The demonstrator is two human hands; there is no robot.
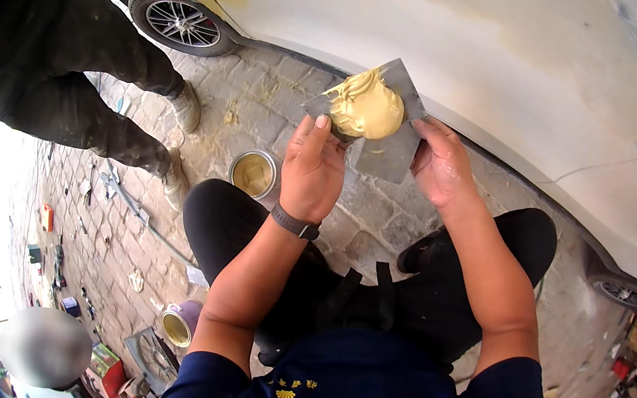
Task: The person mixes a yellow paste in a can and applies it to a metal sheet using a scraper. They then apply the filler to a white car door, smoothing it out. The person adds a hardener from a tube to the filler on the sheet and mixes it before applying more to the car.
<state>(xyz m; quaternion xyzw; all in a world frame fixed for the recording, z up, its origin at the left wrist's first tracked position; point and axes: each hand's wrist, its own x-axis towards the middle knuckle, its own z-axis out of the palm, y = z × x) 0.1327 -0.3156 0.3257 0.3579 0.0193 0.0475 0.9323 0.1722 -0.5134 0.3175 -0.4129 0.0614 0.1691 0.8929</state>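
Note:
A big lump of yellow body filler lies over two thin grey spreaders in front of me. My left hand, with a dark watch on the wrist, is closed on the edge of the left spreader, thumb on top. My right hand grips the right edge of the other spreader, a squarish plate smeared with filler. The two spreaders overlap under the filler, so I cannot tell exactly where one ends. Just left of my left hand, an open can with yellowish filler inside stands on the paving.
A pale car side with yellow filler patches runs beyond my hands, with a wheel at upper left. Another person's dark trouser legs stand at left. A second can, a hose and scattered tools lie on the stone paving.

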